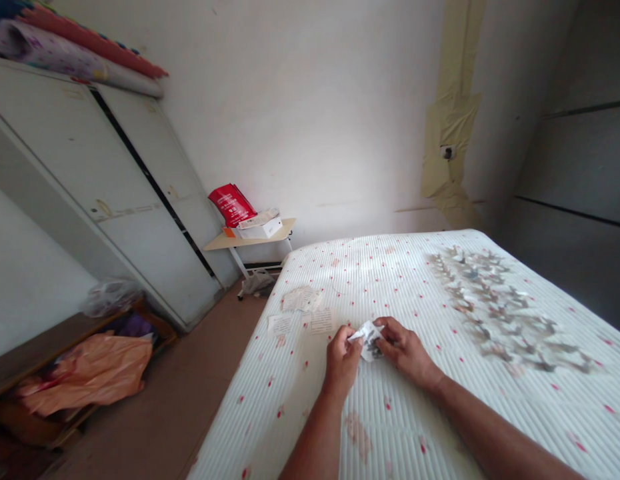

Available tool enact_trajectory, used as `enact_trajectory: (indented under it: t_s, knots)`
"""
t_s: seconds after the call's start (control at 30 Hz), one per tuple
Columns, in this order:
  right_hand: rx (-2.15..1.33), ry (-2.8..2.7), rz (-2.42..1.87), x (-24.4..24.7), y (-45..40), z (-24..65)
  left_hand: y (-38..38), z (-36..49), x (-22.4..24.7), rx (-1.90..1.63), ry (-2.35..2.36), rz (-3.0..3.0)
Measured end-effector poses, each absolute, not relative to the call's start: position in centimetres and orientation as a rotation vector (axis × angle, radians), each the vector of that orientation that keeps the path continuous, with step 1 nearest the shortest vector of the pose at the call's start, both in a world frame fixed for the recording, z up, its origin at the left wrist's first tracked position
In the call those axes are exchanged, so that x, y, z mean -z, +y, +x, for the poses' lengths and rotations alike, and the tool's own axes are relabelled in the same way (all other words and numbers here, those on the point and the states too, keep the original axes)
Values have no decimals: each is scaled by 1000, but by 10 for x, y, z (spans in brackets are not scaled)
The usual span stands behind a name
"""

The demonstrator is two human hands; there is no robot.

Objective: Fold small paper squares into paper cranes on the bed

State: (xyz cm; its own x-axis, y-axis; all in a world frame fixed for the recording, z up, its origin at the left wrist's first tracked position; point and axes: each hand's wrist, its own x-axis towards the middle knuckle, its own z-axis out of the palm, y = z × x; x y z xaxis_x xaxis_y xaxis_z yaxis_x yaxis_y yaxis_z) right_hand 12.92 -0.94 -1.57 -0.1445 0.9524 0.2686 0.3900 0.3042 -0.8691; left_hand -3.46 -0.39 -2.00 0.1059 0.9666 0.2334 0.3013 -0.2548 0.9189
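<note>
A small folded piece of printed paper [369, 340] is held just above the bed, between my two hands. My left hand [342, 361] pinches its left corner with thumb and fingers. On the other side, my right hand [409, 350] has its thumb and fingertips closed on the right edge. Dark print or a picture shows on the paper's lower face. Flat printed paper pieces [322, 321] lie on the bedspread to the left of my hands. To the right, many small folded paper figures [495, 300] stand in rows, blurred; their exact shape is hard to make out.
The bed [360, 440] has a white ribbed cover with red spots. Beyond its far left corner, a small table [217, 243] bears a red bag [233, 204] and a white box [265, 229]. A cabinet [135, 200] and a low bench with an orange plastic bag [97, 373] stand left.
</note>
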Motion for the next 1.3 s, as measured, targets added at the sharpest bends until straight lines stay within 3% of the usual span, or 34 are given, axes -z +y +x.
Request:
enact_trajectory:
  t_s: [0.37,0.63,0.83,1.3]
  knots:
    - [-457,-2088,-1353,7,-14,130,-2,-30,23,-1108,1648,1764]
    - [-115,-2264,-1682,9,-11,125,-6,-34,18,-1035,1549,2010]
    - [-116,-2275,-1713,8,-11,126,-11,-38,16,-819,1465,2126]
    - [-172,-2358,-1435,-8,-16,139,-14,-38,8,-779,1404,2372]
